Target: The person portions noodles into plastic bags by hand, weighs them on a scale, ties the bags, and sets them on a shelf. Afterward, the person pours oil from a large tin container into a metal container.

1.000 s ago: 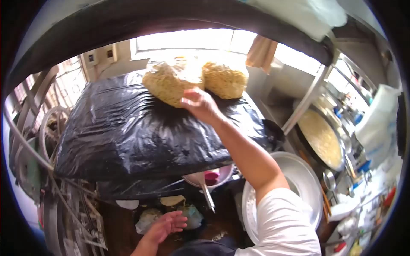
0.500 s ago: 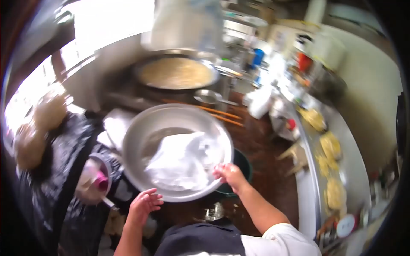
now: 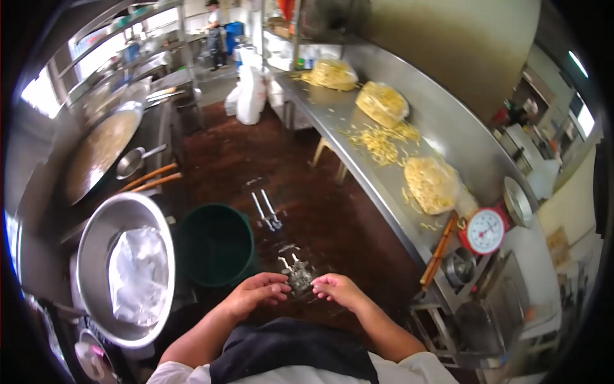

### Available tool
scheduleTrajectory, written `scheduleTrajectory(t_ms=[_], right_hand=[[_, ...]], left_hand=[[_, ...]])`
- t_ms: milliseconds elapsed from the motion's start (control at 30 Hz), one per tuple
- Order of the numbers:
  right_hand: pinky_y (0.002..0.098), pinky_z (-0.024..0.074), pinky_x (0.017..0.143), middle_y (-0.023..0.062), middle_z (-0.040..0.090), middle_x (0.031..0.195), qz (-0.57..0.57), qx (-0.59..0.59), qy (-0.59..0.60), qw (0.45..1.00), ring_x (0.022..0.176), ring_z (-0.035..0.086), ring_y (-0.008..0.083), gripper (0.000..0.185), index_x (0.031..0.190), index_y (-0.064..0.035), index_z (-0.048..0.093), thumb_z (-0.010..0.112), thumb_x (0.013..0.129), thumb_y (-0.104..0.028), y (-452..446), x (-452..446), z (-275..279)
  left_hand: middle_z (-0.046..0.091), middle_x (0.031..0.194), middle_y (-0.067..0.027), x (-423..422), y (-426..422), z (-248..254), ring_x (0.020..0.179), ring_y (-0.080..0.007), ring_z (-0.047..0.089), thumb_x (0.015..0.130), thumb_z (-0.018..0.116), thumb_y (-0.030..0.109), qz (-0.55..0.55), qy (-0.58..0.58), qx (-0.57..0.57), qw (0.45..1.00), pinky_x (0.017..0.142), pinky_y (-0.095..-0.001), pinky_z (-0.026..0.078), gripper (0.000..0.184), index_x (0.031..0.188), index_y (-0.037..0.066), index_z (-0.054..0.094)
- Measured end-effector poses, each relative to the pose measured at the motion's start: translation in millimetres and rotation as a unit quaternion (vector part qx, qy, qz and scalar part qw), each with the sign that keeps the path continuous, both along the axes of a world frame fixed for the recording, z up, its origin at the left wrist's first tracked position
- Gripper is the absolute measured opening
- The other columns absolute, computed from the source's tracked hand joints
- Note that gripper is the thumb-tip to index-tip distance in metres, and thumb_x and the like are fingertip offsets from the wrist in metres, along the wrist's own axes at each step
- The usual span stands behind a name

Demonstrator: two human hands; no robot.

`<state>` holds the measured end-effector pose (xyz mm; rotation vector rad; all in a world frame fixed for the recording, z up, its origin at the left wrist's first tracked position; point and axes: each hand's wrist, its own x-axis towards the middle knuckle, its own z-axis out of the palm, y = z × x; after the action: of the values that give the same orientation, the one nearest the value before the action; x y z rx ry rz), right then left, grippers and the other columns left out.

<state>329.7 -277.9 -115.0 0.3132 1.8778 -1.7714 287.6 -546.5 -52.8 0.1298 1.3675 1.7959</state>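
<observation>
Steel makes one long table [image 3: 393,185], right of the frame's centre, and on it lie three bags of noodles [image 3: 382,104] with one loose heap [image 3: 380,146]. One wok [image 3: 105,153] is in the upper left. One metal basin [image 3: 94,256] stands in the lower left, with one plastic bag [image 3: 136,275] inside. One green bin [image 3: 217,245] is between this basin and the hands. One red scale [image 3: 484,231] sits at the right.

Both wrists are bent inward at the bottom centre, so the left hand [image 3: 259,293] and right hand [image 3: 339,289] face each other, narrowly apart. The left has fingers loosely spread; the right has fingertips close to the thumb, and I cannot tell if it holds something. The bin lies just up and left of the left hand, the basin farther left.
</observation>
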Motion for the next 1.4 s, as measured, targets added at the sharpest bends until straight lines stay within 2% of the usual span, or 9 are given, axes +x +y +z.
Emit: scheduleTrajectory(t_ms=[133, 333, 567, 733, 967, 1033, 1267, 1367, 1400], right_hand=[[0.0221, 0.0450, 0.068, 0.0016, 0.065, 0.091, -0.156, -0.002, -0.002, 0.988, 0.078, 0.059, 0.0089, 0.027, 0.107, -0.0062, 0.062, 0.060, 0.089, -0.026, 51.3, -22.2, -4.3], [0.0237, 0.0468, 0.069, 0.0028, 0.066, 0.091, -0.121, 0.051, -0.005, 0.991, 0.079, 0.060, 0.0097, 0.030, 0.109, -0.0037, 0.062, 0.063, 0.088, -0.025, 81.4, -97.1, -27.4], [0.0276, 0.0485, 0.077, 0.0077, 0.067, 0.095, -0.166, 0.235, 0.106, 0.952, 0.085, 0.061, 0.0140, 0.028, 0.109, -0.0043, 0.063, 0.064, 0.086, -0.020, 135.2, -211.7, 39.1], [0.0257, 0.0463, 0.070, 0.0048, 0.067, 0.091, -0.349, 0.111, 0.045, 0.929, 0.080, 0.061, 0.0131, 0.028, 0.108, -0.0042, 0.061, 0.061, 0.088, -0.024, 215.1, -251.0, 20.9], [0.0227, 0.0432, 0.062, 0.0014, 0.065, 0.086, -0.462, 0.051, 0.129, 0.876, 0.073, 0.058, 0.0096, 0.026, 0.105, -0.0044, 0.062, 0.063, 0.085, -0.021, 321.3, -364.5, 43.3], [0.0235, 0.0428, 0.062, 0.0021, 0.064, 0.088, -0.483, 0.045, 0.158, 0.860, 0.073, 0.057, 0.0085, 0.027, 0.104, -0.0045, 0.061, 0.065, 0.084, -0.021, 348.5, -411.0, 47.1], [0.0321, 0.0460, 0.086, 0.0133, 0.062, 0.106, -0.543, 0.268, 0.232, 0.761, 0.097, 0.059, 0.0226, 0.049, 0.117, 0.0019, 0.055, 0.070, 0.077, -0.024, 443.5, -545.3, 29.1], [0.0357, 0.0432, 0.093, 0.0210, 0.057, 0.118, -0.549, 0.422, 0.136, 0.708, 0.110, 0.056, 0.0298, 0.060, 0.123, 0.0014, 0.052, 0.071, 0.075, -0.030, 468.5, -581.0, 19.1], [0.0369, 0.0404, 0.098, 0.0254, 0.051, 0.126, -0.538, 0.454, 0.106, 0.702, 0.119, 0.050, 0.0343, 0.069, 0.127, 0.0036, 0.048, 0.070, 0.073, -0.034, 477.7, -589.3, 11.8]], left_hand=[[0.059, 0.115, -0.0109, -67.1, 51.0, -10.3, 0.100, -0.0174, 0.059, 0.091, 0.056, 0.028, -0.038, -0.005, -0.010, 0.999, 0.085, -0.0292, 0.047, 0.048, 0.129, 0.000, 0.045], [0.060, 0.114, -0.0094, -193.5, 111.9, -47.2, 0.100, -0.0162, 0.060, 0.092, 0.054, 0.030, -0.090, -0.019, 0.015, 0.996, 0.084, -0.0287, 0.047, 0.047, 0.128, 0.002, 0.045], [0.061, 0.112, -0.0080, -347.6, 205.7, -17.5, 0.098, -0.0146, 0.058, 0.092, 0.055, 0.029, -0.159, 0.068, -0.011, 0.985, 0.083, -0.0283, 0.045, 0.045, 0.127, 0.002, 0.047], [0.061, 0.111, -0.0078, -425.0, 283.7, -17.8, 0.097, -0.0129, 0.057, 0.091, 0.057, 0.027, -0.190, 0.159, 0.029, 0.968, 0.083, -0.0272, 0.045, 0.046, 0.128, 0.001, 0.046], [0.062, 0.103, -0.0068, -495.0, 377.6, -7.0, 0.094, -0.0114, 0.058, 0.087, 0.065, 0.018, -0.131, 0.262, 0.011, 0.956, 0.084, -0.0245, 0.046, 0.043, 0.121, -0.003, 0.051], [0.062, 0.085, -0.0037, -529.6, 411.4, -1.9, 0.075, -0.0080, 0.055, 0.082, 0.071, 0.025, -0.043, 0.284, 0.024, 0.957, 0.069, -0.0223, 0.046, 0.044, 0.111, -0.005, 0.057], [0.060, 0.096, -0.0095, -676.0, 581.3, -15.9, 0.090, -0.0180, 0.058, 0.070, 0.076, 0.043, 0.105, 0.293, -0.067, 0.948, 0.079, -0.0313, 0.048, 0.061, 0.107, -0.003, 0.058], [0.061, 0.094, -0.0100, -726.5, 625.5, -25.6, 0.092, -0.0279, 0.057, 0.072, 0.074, 0.031, 0.219, 0.666, -0.179, 0.690, 0.077, -0.0399, 0.047, 0.051, 0.108, 0.001, 0.055], [0.061, 0.093, -0.0114, -746.7, 632.3, -28.5, 0.091, -0.0308, 0.056, 0.073, 0.073, 0.029, 0.174, 0.669, -0.165, 0.703, 0.077, -0.0415, 0.046, 0.044, 0.104, 0.002, 0.057]])
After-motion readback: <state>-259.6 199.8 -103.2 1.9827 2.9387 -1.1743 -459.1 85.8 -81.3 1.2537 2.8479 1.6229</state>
